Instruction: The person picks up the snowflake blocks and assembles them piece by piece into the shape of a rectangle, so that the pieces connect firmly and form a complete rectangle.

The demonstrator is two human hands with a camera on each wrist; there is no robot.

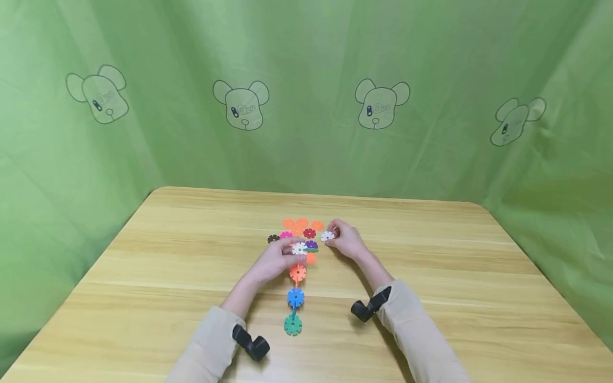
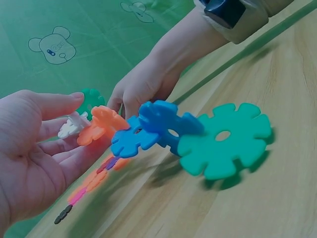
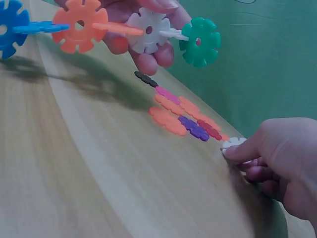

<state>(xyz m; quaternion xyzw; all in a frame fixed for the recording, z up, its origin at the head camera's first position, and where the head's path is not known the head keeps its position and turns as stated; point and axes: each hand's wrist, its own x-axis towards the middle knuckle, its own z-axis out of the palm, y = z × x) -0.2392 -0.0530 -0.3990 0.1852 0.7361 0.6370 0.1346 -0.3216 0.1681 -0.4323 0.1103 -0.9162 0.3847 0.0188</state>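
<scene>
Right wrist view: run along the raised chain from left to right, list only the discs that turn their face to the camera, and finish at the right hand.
Blue disc → orange disc → white disc → green disc → right hand.

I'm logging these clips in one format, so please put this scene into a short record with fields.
Left hand: holds the disc chain near its white section
Right hand: pinches a separate white disc
Chain colours: green, blue, orange, white; green at both ends
Loose pieces: orange discs, dark disc, pink disc, red disc, purple disc
Surface: wooden table
Backdrop: green curtain printed with cartoon animal heads
</scene>
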